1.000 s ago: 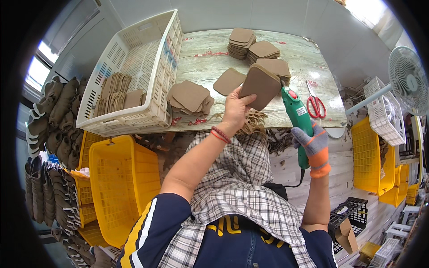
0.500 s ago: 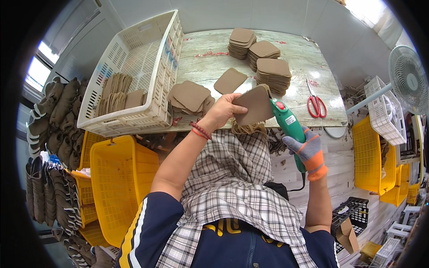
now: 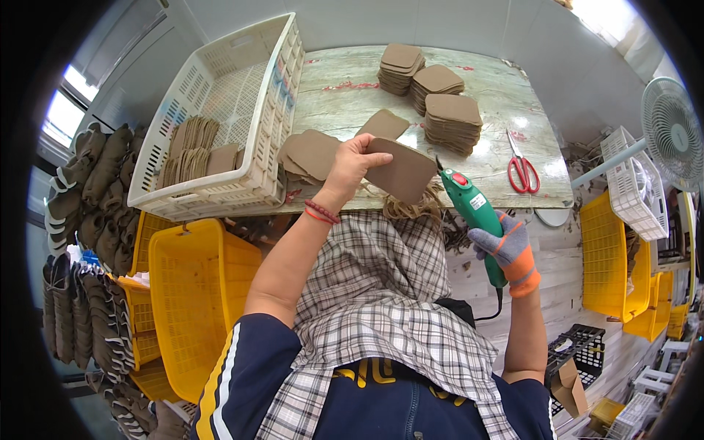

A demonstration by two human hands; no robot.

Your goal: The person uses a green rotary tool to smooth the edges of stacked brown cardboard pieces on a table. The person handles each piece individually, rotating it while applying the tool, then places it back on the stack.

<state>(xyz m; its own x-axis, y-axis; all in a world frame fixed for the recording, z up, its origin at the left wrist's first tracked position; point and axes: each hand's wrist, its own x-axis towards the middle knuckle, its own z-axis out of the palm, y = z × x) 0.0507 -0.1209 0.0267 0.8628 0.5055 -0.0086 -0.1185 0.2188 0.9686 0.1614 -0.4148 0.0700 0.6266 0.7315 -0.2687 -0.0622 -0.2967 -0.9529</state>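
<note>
So from my end, the brown pad is up in the air above the table's near edge, tilted, right between my two hands. My left hand is bare and pinches it along the left side, thumb on top and the fingers closed underneath. My right hand is gloved and wrapped snugly around a green power tool. The tip points at the pad's right corner, just beside it; can't tell if they're actually touching.

My read: the step in hand is trimming the pad's edge. Next move calls for keeping that pinch firm, turning the pad so a rough bit faces the tip, and keeping the left fingers well clear of it.

Right behind the pad there's a tangle of tan strips, offcuts I'd guess. Past that, one loose pad lies on the table, with a messy pile to its left and three neat stacks to the right. Red-handled scissors sit further right, and a white crate with more pads is at far left.
</note>
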